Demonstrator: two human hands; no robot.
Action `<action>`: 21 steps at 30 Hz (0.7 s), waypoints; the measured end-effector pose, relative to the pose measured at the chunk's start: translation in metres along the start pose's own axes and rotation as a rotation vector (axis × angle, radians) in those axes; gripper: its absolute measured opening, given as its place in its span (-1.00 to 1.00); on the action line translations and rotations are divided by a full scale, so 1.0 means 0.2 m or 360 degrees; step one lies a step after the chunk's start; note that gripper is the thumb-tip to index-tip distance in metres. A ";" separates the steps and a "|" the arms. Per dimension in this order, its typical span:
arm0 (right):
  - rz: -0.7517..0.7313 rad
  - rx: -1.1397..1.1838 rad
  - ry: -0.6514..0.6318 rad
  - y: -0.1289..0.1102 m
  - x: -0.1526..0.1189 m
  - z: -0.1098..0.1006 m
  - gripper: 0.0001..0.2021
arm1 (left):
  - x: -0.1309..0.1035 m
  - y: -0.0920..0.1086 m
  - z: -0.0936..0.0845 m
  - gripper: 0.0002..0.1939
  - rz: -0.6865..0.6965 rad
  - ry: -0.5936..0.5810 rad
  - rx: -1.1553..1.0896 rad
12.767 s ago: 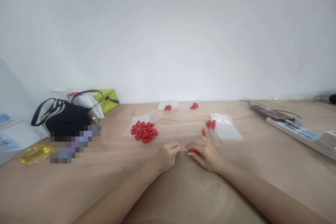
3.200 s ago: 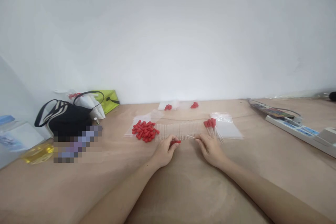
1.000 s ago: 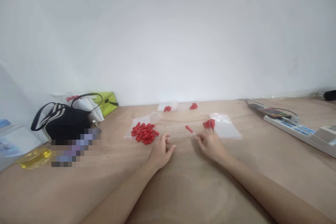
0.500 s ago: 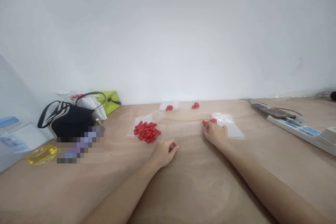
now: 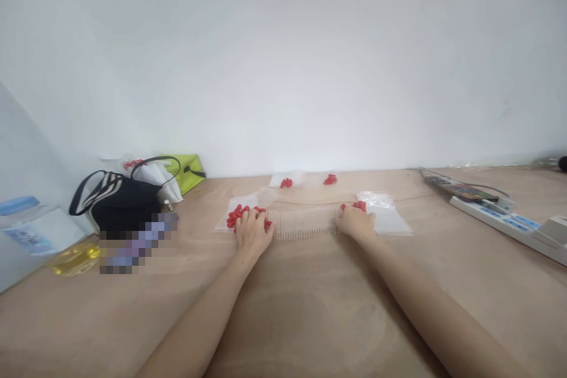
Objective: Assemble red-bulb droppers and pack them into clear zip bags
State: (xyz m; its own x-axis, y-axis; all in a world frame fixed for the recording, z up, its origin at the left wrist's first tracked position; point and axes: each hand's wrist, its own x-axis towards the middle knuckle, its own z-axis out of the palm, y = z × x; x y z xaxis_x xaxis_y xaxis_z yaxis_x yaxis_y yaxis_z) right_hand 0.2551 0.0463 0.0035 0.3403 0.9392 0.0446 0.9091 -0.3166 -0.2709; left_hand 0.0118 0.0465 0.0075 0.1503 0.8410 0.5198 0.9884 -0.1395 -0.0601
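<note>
My left hand [image 5: 254,233] is spread over a pile of red bulb-shaped pieces [image 5: 236,216], palm down. Its fingers reach among them, and the fingertips are partly hidden. Between my hands lies a row of thin clear tubes [image 5: 305,223], side by side like a comb. At the right end of that row is my right hand [image 5: 355,222], its fingers curled down; what they hold is hidden. A few more red bulb-shaped pieces [image 5: 361,206] show just behind its knuckles.
Clear plastic bags [image 5: 394,221] lie right of my right hand, and another bag [image 5: 254,198] is behind the pile. Two small red clusters [image 5: 330,179] sit near the wall. A black bag [image 5: 126,204] stands left; a power strip [image 5: 505,223] lies right.
My left hand has moved left and away from me, from in front of the row onto the red pile, and its fingers have opened. My right hand has shifted slightly left.
</note>
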 end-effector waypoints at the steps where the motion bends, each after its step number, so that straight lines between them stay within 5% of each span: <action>1: -0.0004 0.0006 0.0003 0.00 0.00 0.00 -0.77 | 0.00 0.00 0.01 -0.81 0.0017 0.0005 0.0013; 8: -0.0103 0.0089 0.0084 0.02 -0.02 0.00 -0.77 | -0.01 0.01 0.00 -0.86 0.0156 0.0245 -0.0094; 12: -0.0322 0.0177 0.0168 0.08 -0.07 -0.01 -0.77 | -0.08 0.06 -0.05 -0.86 0.0326 0.0369 -0.0639; 17: -0.0944 0.0590 0.0406 0.23 -0.19 0.04 -0.83 | -0.19 0.12 -0.08 -0.92 0.0532 -0.0163 -0.1171; 21: -0.1264 0.0656 0.0333 0.28 -0.25 0.08 -0.86 | -0.21 0.13 -0.08 -0.91 0.0448 -0.0331 -0.1205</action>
State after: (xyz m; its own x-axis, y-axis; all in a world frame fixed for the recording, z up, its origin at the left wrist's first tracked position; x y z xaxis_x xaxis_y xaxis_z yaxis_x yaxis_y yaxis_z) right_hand 0.2844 -0.0156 -0.0298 -0.2746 0.8047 0.5264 0.7503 0.5217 -0.4060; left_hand 0.0318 -0.0009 -0.0022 0.4641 0.7911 0.3986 0.6425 -0.6103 0.4634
